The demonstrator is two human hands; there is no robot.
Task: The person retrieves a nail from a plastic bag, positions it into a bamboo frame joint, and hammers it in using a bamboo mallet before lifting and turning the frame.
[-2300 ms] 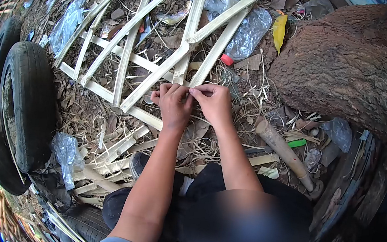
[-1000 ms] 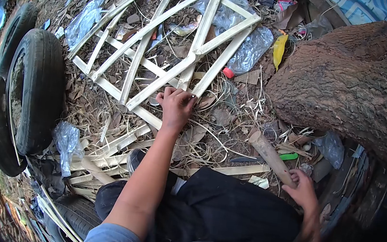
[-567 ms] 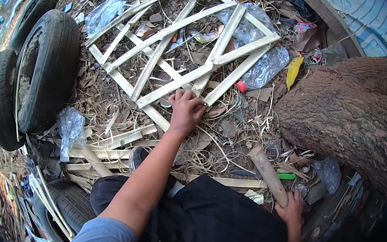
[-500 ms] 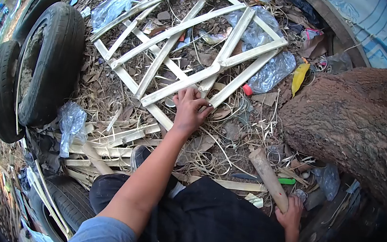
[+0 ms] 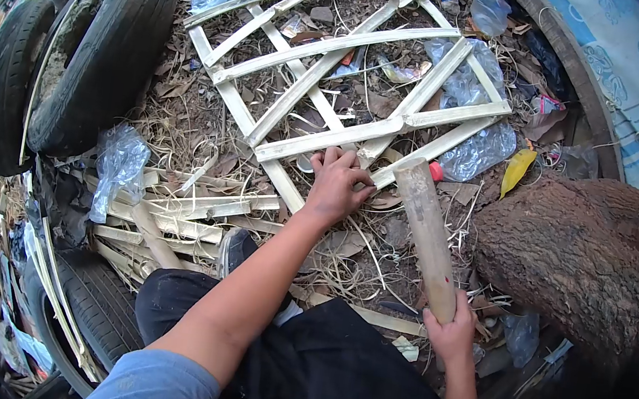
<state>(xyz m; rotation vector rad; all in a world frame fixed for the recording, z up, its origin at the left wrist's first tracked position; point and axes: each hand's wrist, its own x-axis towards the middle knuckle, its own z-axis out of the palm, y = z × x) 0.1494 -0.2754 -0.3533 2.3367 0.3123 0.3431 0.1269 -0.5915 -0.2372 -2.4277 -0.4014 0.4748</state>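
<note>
A lattice frame of pale split bamboo strips [image 5: 335, 139] lies on the ground in front of me, its strips crossing and overlapping. My left hand [image 5: 335, 185] is at its near edge, fingers curled and thumb and forefinger pinched together. Whatever is between those fingertips is too small to make out. In my right hand [image 5: 454, 328] is a thick round wooden stick [image 5: 425, 232], gripped at its lower end. The stick slants upward, and in view its far end lies close to the frame's near right strip.
Old tyres [image 5: 126, 56] stand at the left. A tree trunk [image 5: 575, 259] rises at the right. Loose bamboo strips [image 5: 199, 207] lie near my foot. Plastic bags [image 5: 122, 167], a yellow leaf [image 5: 517, 172], shavings and dry leaves litter the soil.
My right hand has raised the wooden stick from low at the right, bringing it up and left toward the lattice. My left hand keeps its place at the frame. The view has shifted somewhat.
</note>
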